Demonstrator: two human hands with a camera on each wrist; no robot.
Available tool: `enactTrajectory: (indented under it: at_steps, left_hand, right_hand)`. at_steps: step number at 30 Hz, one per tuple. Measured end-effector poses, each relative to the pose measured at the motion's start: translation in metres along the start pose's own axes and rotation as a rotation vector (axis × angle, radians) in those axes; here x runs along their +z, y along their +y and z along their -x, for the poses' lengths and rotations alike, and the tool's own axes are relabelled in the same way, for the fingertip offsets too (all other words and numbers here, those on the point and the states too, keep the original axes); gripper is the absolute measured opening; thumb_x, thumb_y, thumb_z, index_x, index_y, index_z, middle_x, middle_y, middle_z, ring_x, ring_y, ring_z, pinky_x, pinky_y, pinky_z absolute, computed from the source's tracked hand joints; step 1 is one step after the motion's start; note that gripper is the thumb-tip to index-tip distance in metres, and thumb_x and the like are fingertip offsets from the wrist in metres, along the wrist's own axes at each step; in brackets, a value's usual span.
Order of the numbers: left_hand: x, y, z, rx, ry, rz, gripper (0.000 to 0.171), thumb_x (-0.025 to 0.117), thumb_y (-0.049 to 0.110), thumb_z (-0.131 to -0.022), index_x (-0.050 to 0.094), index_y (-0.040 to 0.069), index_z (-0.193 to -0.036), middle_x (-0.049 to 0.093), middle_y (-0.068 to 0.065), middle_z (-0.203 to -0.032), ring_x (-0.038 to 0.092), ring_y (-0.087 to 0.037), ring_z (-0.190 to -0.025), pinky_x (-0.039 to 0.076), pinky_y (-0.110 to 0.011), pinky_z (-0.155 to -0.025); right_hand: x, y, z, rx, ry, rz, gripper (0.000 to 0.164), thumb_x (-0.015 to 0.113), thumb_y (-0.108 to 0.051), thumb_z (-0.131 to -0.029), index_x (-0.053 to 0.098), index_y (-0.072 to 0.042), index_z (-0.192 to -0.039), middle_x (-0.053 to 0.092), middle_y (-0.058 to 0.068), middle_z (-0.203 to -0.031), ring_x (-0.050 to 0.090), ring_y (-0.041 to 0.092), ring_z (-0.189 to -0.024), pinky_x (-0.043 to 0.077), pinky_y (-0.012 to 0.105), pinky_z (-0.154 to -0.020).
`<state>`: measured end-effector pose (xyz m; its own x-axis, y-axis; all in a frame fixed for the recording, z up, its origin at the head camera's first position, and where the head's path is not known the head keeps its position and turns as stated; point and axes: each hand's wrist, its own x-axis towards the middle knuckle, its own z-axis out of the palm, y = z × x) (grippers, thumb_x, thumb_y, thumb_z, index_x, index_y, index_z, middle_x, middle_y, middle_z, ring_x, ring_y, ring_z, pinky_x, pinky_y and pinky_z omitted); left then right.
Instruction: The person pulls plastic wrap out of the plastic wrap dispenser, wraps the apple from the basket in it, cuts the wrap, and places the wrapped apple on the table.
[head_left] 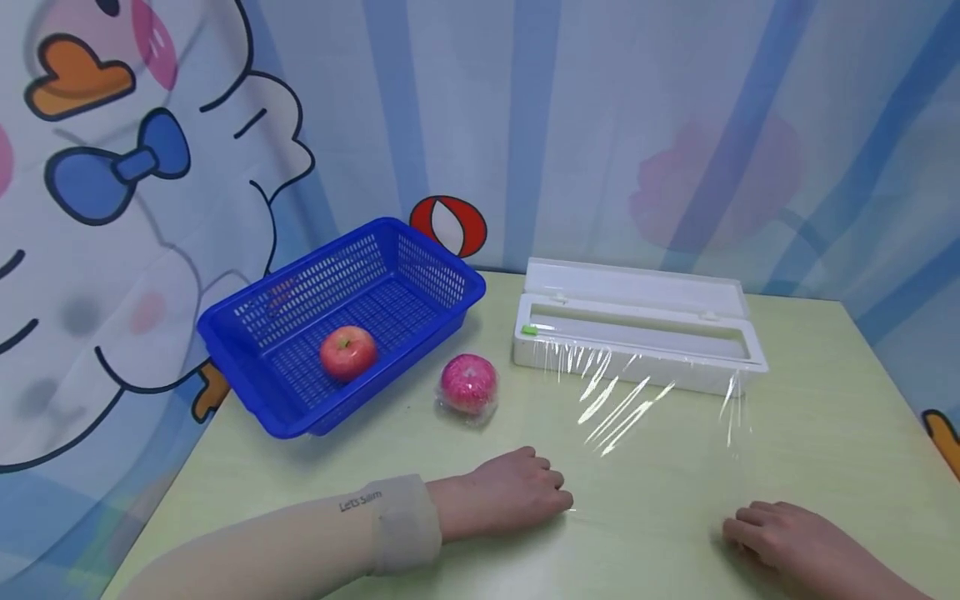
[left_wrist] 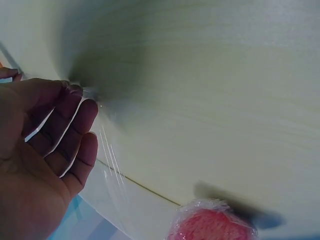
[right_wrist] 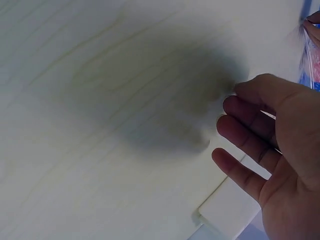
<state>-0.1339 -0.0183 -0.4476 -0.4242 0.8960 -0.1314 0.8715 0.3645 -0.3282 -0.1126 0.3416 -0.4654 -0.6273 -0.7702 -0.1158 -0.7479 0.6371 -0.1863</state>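
Clear plastic film [head_left: 617,408] is pinched at its near edge by left hand [head_left: 513,493] and right hand [head_left: 787,540], fingers loosely curled, box [head_left: 637,335] crosswise ahead.

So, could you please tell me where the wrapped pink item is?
In the head view, the wrapped pink item is on the table just left of centre, between the blue basket and white box, beyond the left hand.

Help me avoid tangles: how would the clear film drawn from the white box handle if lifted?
The clear film is probably floppy: glossy, wrinkle-like streaks run across it near the white box. It's likely very light, since the table shows through it.
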Motion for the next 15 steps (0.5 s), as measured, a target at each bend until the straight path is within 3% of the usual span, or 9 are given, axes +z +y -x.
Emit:
enactTrajectory:
  at_steps: [2,6,8,15]
  left_hand:
    - [-0.001,-0.002,0.0,-0.001,-0.015,0.043,0.01,0.058,0.023,-0.093,0.059,0.033,-0.093,0.05,0.015,-0.078,0.043,-0.003,-0.065,0.032,-0.019,-0.06]
    - [-0.004,-0.008,-0.002,-0.012,-0.005,0.133,0.018,0.059,0.018,-0.09,0.056,0.032,-0.079,0.044,0.015,-0.069,0.037,-0.001,-0.057,0.03,-0.02,-0.054]
    - [-0.005,-0.01,-0.003,-0.02,0.004,0.18,0.021,0.06,0.019,-0.089,0.053,0.031,-0.074,0.043,0.016,-0.065,0.036,-0.001,-0.055,0.031,-0.02,-0.052]
    - [-0.007,-0.018,-0.005,-0.042,-0.008,0.356,0.019,0.061,0.016,-0.087,0.056,0.031,-0.077,0.045,0.018,-0.062,0.04,-0.002,-0.055,0.033,-0.019,-0.053]
  right_hand:
    - [0.001,-0.001,0.0,0.014,0.013,-0.018,0.02,0.073,-0.017,-0.078,0.058,-0.028,-0.084,0.042,-0.023,-0.076,0.035,-0.004,-0.063,0.04,0.021,-0.053]
    - [-0.002,-0.003,0.002,0.117,-0.027,-0.044,0.017,0.07,-0.026,-0.082,0.056,-0.035,-0.079,0.036,-0.024,-0.071,0.033,-0.002,-0.059,0.036,0.021,-0.052]
    - [-0.005,-0.004,0.003,0.125,-0.012,-0.036,0.019,0.069,-0.028,-0.083,0.053,-0.036,-0.076,0.035,-0.024,-0.069,0.032,-0.002,-0.058,0.033,0.02,-0.052]
    - [-0.018,0.004,-0.007,0.02,0.248,0.072,0.029,0.075,-0.021,-0.075,0.052,-0.037,-0.079,0.035,-0.025,-0.076,0.032,-0.006,-0.066,0.034,0.017,-0.053]
